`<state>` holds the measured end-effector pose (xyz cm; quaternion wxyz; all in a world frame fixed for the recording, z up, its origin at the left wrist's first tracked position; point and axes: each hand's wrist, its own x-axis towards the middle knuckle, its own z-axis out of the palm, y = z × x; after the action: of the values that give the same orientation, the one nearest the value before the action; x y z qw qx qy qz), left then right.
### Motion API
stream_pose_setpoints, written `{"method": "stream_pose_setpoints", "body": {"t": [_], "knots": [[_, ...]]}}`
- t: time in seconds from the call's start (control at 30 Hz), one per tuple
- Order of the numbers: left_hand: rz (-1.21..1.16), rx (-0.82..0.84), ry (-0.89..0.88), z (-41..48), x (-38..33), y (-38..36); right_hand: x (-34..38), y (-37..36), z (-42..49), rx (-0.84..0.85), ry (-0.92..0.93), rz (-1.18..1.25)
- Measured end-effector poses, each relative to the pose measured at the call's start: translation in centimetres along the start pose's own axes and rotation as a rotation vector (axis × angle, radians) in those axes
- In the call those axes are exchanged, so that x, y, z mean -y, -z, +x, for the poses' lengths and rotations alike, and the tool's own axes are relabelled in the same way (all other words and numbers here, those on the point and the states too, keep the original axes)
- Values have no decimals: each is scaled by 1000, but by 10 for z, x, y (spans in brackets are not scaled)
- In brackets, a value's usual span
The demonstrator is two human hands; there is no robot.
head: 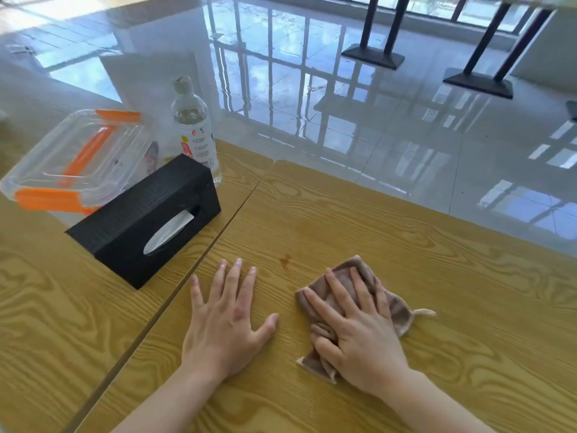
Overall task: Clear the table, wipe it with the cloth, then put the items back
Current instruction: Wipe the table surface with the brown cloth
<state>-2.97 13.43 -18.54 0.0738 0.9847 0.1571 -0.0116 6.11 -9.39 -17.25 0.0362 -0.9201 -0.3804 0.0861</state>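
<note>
Head view shows the right hand spread flat, pressing the soft, floppy cloth on the table beside a brown spot, the left hand flat and empty.

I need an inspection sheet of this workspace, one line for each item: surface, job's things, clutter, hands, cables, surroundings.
Surface: two wood-grain tables pushed together, a seam between them; a small brown stain on the right one, ahead of the hands.
Job's things: brown cloth flat on the right table; black tissue box, water bottle and clear container with orange clips grouped on the left table.
Clutter: nothing seen.
Hands: left hand flat on the table, open, holding nothing; right hand pressed flat on the cloth.
Cables: nothing seen.
Surroundings: glossy tiled floor with window reflections; black table legs beyond.
</note>
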Motion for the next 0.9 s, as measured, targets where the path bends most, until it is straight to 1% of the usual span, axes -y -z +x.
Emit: {"method": "stream_pose_setpoints", "body": {"t": [0.03,0.07,0.1,0.2,0.23,0.27,0.3,0.33,0.43,0.47,0.5,0.53,0.57,0.63,0.7,0.73,0.77,0.8,0.87,0.9], "knots": [[-8,-12,4,0,0,0,13,0,18,-21,91,-1],[-17,-12,7,0,0,0,16,3,40,-33,121,-5],[-21,0,6,-1,1,0,10,8,65,-34,77,12],[-55,-22,4,-1,1,3,-28,21,139,1,-259,101],[-88,-35,8,-1,1,4,-32,23,154,18,-339,123],[-133,-52,12,-1,1,5,-29,23,163,21,-373,136],[-177,-72,17,-2,1,5,-20,22,164,8,-354,137],[-213,-94,22,-3,3,4,-7,21,154,8,-283,121],[-276,-131,34,-6,6,1,15,11,73,17,98,48],[-260,-124,35,-6,6,0,11,11,43,41,192,23],[-225,-117,33,-5,6,-1,-3,13,24,58,218,-11],[-184,-110,31,-4,5,-3,-22,15,21,65,177,-35],[-149,-103,32,-3,3,-3,-43,15,30,49,76,-53],[-111,-98,49,-2,1,-4,-68,22,78,-6,-191,3],[-96,-92,72,-2,1,-3,-66,28,139,-10,-360,89],[-91,-83,84,-2,2,-2,-54,28,165,-7,-382,115],[-88,-77,101,-2,3,-2,-36,27,181,5,-360,114],[-83,-75,113,-2,4,-1,-13,25,187,14,-291,89],[-70,-65,110,-4,4,0,24,20,164,11,-58,46],[-68,-58,105,-5,4,1,30,15,139,-1,77,15]]}}
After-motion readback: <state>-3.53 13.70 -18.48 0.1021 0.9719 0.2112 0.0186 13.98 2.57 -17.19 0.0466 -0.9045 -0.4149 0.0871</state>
